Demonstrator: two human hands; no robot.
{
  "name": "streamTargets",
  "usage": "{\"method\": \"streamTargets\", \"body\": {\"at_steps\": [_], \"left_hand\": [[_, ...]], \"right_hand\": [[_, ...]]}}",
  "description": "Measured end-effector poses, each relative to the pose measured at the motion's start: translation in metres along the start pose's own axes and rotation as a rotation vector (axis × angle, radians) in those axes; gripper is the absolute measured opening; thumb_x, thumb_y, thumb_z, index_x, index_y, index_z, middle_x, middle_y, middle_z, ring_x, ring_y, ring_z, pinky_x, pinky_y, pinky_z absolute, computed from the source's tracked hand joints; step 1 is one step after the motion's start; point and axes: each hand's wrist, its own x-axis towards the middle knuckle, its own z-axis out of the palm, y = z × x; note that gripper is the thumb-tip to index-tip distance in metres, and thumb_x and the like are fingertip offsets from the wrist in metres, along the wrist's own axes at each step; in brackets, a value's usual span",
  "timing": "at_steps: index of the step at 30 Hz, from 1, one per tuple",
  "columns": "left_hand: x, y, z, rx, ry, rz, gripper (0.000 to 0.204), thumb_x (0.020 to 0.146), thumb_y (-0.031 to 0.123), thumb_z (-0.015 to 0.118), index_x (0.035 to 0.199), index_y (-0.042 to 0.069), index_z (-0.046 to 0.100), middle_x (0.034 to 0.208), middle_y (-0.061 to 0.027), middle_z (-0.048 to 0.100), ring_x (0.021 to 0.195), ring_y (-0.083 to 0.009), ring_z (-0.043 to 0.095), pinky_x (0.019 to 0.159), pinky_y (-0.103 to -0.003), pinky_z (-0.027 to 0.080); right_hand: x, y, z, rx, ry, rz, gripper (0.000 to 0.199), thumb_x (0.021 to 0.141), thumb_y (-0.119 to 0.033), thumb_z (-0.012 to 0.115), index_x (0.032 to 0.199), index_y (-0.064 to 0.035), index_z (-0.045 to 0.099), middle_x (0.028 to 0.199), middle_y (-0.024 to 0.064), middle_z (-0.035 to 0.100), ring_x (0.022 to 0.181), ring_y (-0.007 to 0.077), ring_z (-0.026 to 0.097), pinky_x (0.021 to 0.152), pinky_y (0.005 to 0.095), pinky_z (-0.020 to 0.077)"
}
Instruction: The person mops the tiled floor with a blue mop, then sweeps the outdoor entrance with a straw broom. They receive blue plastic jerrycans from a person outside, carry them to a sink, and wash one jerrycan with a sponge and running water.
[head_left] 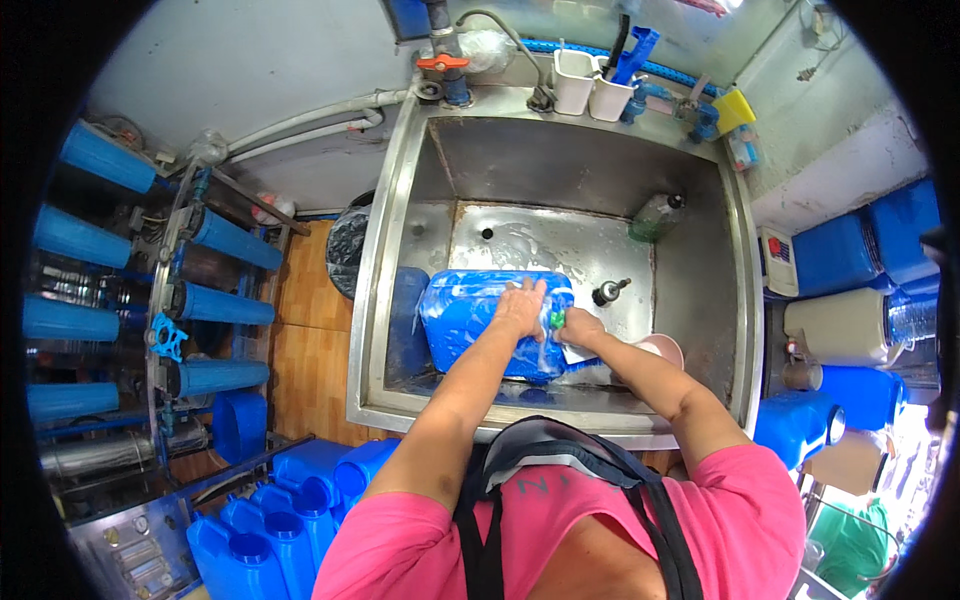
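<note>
A blue plastic jerrycan (465, 325) lies on its side in the steel sink (372, 330), streaked with white suds. My left hand (521, 305) rests on top of it, fingers outstretched and apart. At the jerrycan's right end, my right hand (582, 328) is closed around what looks like a scrubbing brush (577, 353), with a white body, a green part and blue bristles; my fingers cover much of it. A pink bowl (664, 349) sits to the right, partly behind my right forearm. Beyond that hand, a dark fitting (608, 291) stands on the sink floor.
A bottle of green liquid (657, 217) stands in the sink's far right corner. White holders (573, 83) with brushes line the back ledge. Blue filter housings (228, 302) fill the left rack. Several blue jerrycans (287, 545) crowd the lower left; more containers (835, 325) are stacked at right.
</note>
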Motion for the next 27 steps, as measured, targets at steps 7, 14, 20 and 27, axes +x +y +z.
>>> {"method": "streamTargets", "body": {"at_steps": [7,14,20,27], "left_hand": [[0.009,0.003,0.003,0.072,-0.078,0.049,0.107,0.051,0.041,0.087,0.141,0.017,0.035,0.129,-0.0235,0.049,0.12,-0.0381,0.05,0.106,-0.045,0.034],[-0.006,0.026,0.013,0.04,0.056,-0.124,0.102,0.055,0.067,0.075,0.134,0.014,0.041,0.132,-0.0294,0.046,0.124,-0.0466,0.043,0.106,-0.056,0.026],[-0.009,0.026,0.023,0.127,0.17,-0.114,0.096,0.055,0.063,0.077,0.129,0.012,0.043,0.127,-0.0291,0.049,0.115,-0.046,0.049,0.101,-0.053,0.032],[-0.003,0.021,0.019,0.161,0.086,-0.052,0.106,0.047,0.056,0.085,0.131,0.009,0.039,0.126,-0.028,0.05,0.118,-0.0439,0.048,0.102,-0.053,0.032]], "right_hand": [[-0.042,0.02,-0.028,-0.147,0.115,-0.144,0.021,0.081,-0.036,0.06,0.088,-0.0187,0.069,0.091,0.0137,0.069,0.086,0.0325,0.066,0.077,0.0438,0.0526],[0.066,0.099,0.011,-0.018,0.496,-0.313,0.027,0.084,-0.024,0.049,0.092,-0.0004,0.06,0.087,0.0221,0.064,0.086,0.0357,0.063,0.077,0.0463,0.0481],[0.035,0.085,0.008,0.37,0.763,-0.164,0.029,0.084,-0.023,0.046,0.088,0.0027,0.058,0.09,0.0255,0.062,0.086,0.0415,0.06,0.077,0.0452,0.0463],[0.03,0.059,-0.001,0.268,0.566,0.083,0.023,0.085,-0.017,0.043,0.086,-0.0012,0.061,0.091,0.022,0.065,0.088,0.0377,0.062,0.077,0.045,0.0478]]}}
